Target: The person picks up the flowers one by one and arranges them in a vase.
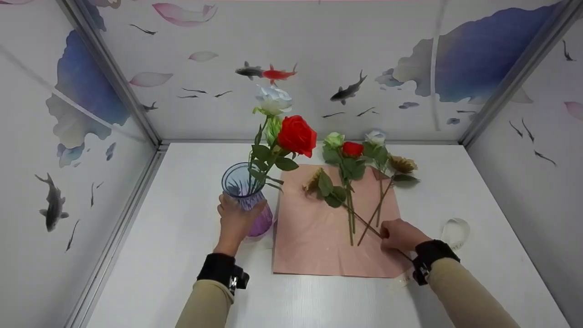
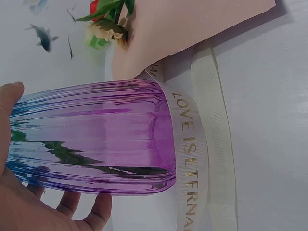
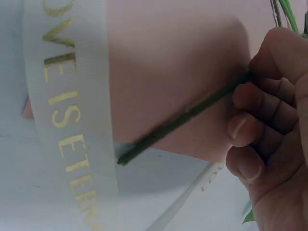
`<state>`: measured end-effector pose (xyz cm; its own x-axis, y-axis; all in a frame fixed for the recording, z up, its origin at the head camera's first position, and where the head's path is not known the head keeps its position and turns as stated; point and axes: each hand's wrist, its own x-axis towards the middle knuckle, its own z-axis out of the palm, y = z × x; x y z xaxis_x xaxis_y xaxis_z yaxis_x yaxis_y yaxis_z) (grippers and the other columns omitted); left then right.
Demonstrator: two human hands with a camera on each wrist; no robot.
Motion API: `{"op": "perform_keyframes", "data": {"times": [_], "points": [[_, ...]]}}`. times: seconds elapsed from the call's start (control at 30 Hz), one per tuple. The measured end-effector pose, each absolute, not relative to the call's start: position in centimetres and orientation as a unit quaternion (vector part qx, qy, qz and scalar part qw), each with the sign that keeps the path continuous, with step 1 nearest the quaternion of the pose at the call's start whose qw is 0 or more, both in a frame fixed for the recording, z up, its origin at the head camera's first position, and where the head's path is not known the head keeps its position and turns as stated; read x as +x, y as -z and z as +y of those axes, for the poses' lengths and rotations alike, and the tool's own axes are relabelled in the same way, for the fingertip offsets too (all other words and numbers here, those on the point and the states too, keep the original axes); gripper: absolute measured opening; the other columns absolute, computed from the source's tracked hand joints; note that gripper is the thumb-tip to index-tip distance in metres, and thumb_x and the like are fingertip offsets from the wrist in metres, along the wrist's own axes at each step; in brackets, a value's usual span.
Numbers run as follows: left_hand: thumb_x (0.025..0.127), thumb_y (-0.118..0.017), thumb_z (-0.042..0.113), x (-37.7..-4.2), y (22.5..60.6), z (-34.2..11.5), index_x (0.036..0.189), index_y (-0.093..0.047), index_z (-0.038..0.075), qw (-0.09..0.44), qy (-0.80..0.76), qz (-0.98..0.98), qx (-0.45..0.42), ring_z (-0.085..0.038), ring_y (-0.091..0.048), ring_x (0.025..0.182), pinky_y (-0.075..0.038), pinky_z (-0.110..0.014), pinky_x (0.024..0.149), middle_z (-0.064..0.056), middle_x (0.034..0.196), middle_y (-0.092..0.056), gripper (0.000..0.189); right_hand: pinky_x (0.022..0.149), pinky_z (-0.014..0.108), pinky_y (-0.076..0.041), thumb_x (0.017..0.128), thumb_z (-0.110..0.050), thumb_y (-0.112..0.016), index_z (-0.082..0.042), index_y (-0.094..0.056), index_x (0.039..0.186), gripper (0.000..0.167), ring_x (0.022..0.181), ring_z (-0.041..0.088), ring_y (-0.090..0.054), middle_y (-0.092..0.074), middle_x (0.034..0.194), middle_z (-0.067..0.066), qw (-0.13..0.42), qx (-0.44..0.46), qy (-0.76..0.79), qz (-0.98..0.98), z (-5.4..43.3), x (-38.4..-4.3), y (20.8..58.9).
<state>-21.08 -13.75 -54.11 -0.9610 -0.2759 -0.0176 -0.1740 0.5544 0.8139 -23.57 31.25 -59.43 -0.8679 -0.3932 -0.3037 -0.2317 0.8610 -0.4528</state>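
Observation:
My left hand (image 1: pixel 237 221) wraps round a ribbed glass vase (image 1: pixel 262 223), blue at the rim and purple at the base. In the vase stand a large red rose (image 1: pixel 297 135), a pale blue-white flower (image 1: pixel 274 100) and a green bud (image 1: pixel 273 129). Over the pink wrapping paper (image 1: pixel 305 246), my right hand (image 1: pixel 403 234) pinches the lower stem (image 3: pixel 183 117) of a tan flower (image 1: pixel 313 181). That flower's head points up and left, and its stem crosses other stems. Thumb and fingertips meet on the stem in the right wrist view; its cut end sticks out.
On and beyond the paper lie a small red rose (image 1: pixel 352 149), a green flower (image 1: pixel 334 139), a pale blue flower (image 1: pixel 375 137) and another tan flower (image 1: pixel 402 164). White ribbon (image 2: pixel 190 144) with gold letters runs by the vase base. A ribbon loop (image 1: pixel 467 232) sits at right.

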Motion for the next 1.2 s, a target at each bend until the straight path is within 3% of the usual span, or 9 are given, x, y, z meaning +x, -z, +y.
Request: {"op": "perform_keyframes", "data": {"times": [0.4,0.63,0.87,1.2], "points": [[0.085,-0.077,0.052,-21.1,54.0,-13.7,0.158,-0.003,-0.003,0.045,0.464,-0.874,0.136,-0.049,-0.028,0.140,-0.041,-0.068,0.105,-0.030,0.156,-0.017,0.118,0.063,0.034,-0.042,0.086,-0.007,-0.065,-0.012,-0.062,0.088,0.006,0.067,0.016,-0.050,-0.057,0.076,-0.001,0.196,-0.180,0.214,0.940,31.6,-23.7,59.4],[0.085,-0.077,0.050,-20.9,53.7,-13.7,0.157,-0.004,-0.006,0.046,0.468,-0.872,0.135,-0.049,-0.028,0.141,-0.039,-0.068,0.107,-0.030,0.156,-0.016,0.117,0.062,0.038,-0.047,0.095,-0.014,-0.063,-0.011,-0.066,0.093,0.005,0.065,0.016,-0.055,-0.063,0.076,0.000,0.110,-0.189,0.185,0.958,30.5,-24.0,59.0],[0.086,-0.075,0.051,-21.0,53.7,-13.7,0.157,-0.004,-0.007,0.042,0.453,-0.881,0.133,-0.050,-0.029,0.139,-0.039,-0.069,0.106,-0.031,0.155,-0.017,0.116,0.065,0.044,-0.052,0.097,-0.011,-0.067,-0.006,-0.068,0.100,0.006,0.069,0.020,-0.062,-0.068,0.080,0.005,0.031,-0.171,0.186,0.967,28.2,-24.4,58.3],[0.085,-0.077,0.051,-21.1,54.0,-13.7,0.157,-0.006,-0.005,0.051,0.459,-0.877,0.133,-0.048,-0.028,0.140,-0.039,-0.069,0.106,-0.029,0.155,-0.019,0.116,0.072,0.048,-0.056,0.099,-0.010,-0.067,-0.001,-0.067,0.112,0.016,0.080,0.031,-0.071,-0.074,0.093,0.015,-0.018,-0.151,0.176,0.973,24.7,-24.7,58.3]]}}
